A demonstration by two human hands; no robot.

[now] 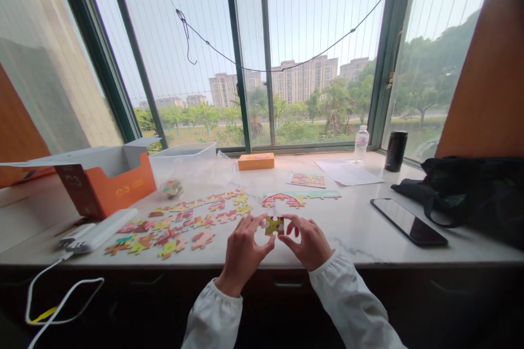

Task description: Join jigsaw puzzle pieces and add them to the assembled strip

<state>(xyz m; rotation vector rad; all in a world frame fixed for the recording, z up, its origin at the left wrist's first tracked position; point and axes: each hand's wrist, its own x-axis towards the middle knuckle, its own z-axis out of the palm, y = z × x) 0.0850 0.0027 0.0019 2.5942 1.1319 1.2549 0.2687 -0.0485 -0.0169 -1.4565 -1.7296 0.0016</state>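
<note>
My left hand [244, 248] and my right hand [308, 241] meet near the front edge of the pale window ledge [352, 218]. Both pinch a small yellow and red puzzle piece [273, 225] held between their fingertips. Several loose colourful puzzle pieces [184, 223] lie spread to the left of my hands. A joined strip of pieces [292, 198] lies just beyond my hands. Both wrists wear white sleeves.
An open orange box [114, 185] and a white power bank with a cable [96, 234] sit at the left. A small orange box [256, 161], a picture card [308, 180], a paper sheet [347, 173], a water bottle [361, 143], a black cup [396, 151], a phone [407, 221] and a black bag [470, 191] lie around.
</note>
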